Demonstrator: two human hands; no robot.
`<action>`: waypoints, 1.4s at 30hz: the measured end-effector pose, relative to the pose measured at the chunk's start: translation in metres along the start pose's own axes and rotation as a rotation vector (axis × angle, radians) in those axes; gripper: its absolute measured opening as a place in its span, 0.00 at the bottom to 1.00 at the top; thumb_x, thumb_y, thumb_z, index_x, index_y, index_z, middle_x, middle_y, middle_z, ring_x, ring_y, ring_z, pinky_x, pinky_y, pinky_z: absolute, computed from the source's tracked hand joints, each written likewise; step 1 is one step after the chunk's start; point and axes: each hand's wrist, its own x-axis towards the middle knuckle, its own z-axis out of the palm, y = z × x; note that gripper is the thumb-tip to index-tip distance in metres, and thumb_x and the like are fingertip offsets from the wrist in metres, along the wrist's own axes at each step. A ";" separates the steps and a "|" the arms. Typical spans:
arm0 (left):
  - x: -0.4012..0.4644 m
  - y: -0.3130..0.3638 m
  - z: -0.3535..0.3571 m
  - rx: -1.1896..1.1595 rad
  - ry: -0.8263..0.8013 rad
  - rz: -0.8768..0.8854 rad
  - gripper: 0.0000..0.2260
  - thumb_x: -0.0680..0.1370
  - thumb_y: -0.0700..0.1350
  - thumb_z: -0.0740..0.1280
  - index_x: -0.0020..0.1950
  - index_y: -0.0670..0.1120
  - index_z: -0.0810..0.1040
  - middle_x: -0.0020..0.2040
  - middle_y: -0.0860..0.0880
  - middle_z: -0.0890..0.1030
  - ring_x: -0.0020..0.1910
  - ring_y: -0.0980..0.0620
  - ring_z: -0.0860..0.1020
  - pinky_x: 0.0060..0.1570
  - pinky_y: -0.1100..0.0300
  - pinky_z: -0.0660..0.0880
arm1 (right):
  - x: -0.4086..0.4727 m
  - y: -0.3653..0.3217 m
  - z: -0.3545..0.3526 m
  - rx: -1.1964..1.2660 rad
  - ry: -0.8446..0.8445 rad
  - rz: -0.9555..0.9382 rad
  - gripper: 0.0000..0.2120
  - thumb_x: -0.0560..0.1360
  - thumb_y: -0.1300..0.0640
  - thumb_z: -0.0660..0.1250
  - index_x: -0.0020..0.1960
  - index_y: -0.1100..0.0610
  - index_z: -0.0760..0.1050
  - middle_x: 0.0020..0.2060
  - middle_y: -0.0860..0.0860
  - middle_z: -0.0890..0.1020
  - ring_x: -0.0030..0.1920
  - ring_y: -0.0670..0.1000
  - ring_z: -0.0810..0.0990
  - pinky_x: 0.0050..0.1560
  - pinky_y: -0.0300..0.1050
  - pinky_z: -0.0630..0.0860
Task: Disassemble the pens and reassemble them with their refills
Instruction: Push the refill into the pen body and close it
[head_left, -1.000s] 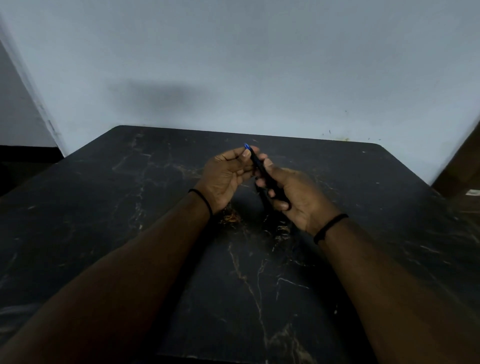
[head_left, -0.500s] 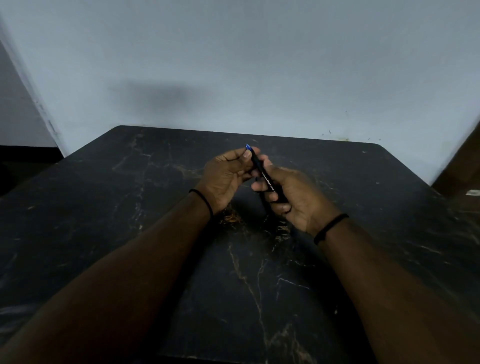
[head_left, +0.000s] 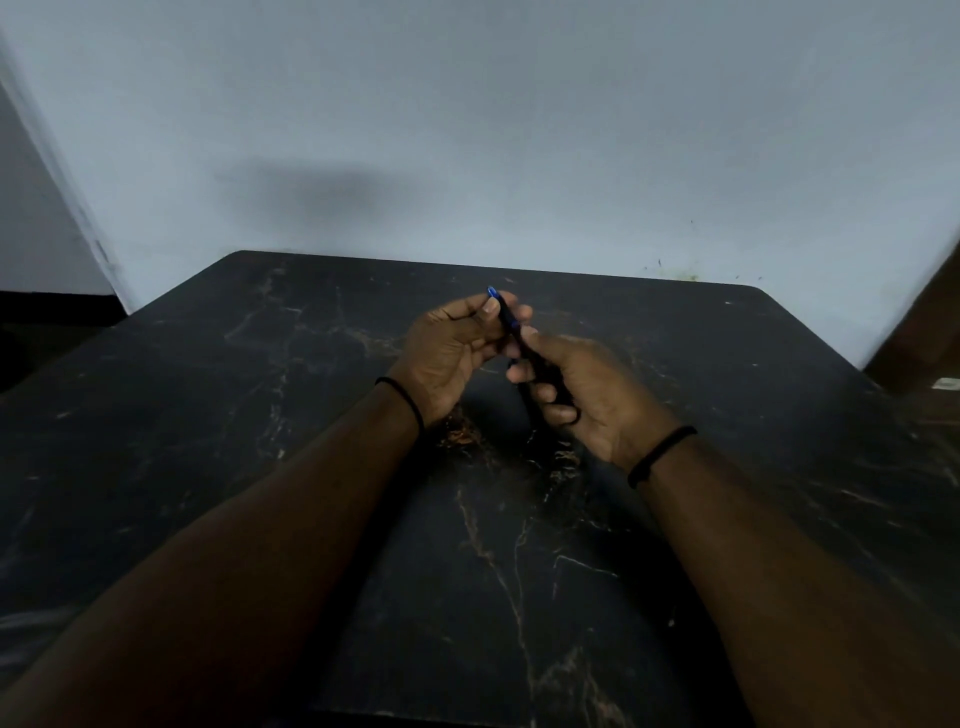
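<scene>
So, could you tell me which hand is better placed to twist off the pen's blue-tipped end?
Probably the left hand: its fingertips already pinch the pen just below the blue tip, while the right hand wraps the lower barrel and can steady it.

black pen with a bright blue end, black table veined in tan marble streaks, black wristbands, pale grey-blue wall.

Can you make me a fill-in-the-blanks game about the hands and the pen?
1. The pen has a ____ tip at its far end.
2. The left hand and right hand both hold one ____.
3. Each wrist wears a black ____.
4. The table is black with ____ veins.

Missing words: blue; pen; band; pale
</scene>
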 end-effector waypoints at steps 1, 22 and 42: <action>0.000 0.000 -0.001 -0.002 0.007 0.005 0.08 0.80 0.37 0.62 0.51 0.40 0.80 0.48 0.41 0.85 0.48 0.45 0.83 0.44 0.57 0.80 | 0.001 0.000 0.001 0.002 0.000 0.005 0.12 0.82 0.54 0.61 0.51 0.61 0.79 0.33 0.51 0.81 0.24 0.43 0.66 0.17 0.34 0.58; 0.002 0.001 -0.005 -0.012 -0.024 0.018 0.09 0.81 0.37 0.59 0.53 0.41 0.79 0.48 0.44 0.86 0.52 0.48 0.84 0.52 0.56 0.80 | -0.001 -0.001 -0.002 0.035 0.018 0.014 0.02 0.79 0.61 0.67 0.49 0.60 0.77 0.34 0.53 0.78 0.27 0.45 0.68 0.17 0.33 0.58; 0.004 0.000 -0.008 -0.012 -0.014 0.012 0.09 0.81 0.37 0.60 0.52 0.41 0.80 0.49 0.43 0.86 0.54 0.46 0.83 0.58 0.52 0.79 | -0.003 -0.005 0.001 0.056 0.053 0.042 0.02 0.78 0.62 0.68 0.46 0.60 0.77 0.36 0.53 0.79 0.29 0.45 0.71 0.19 0.32 0.62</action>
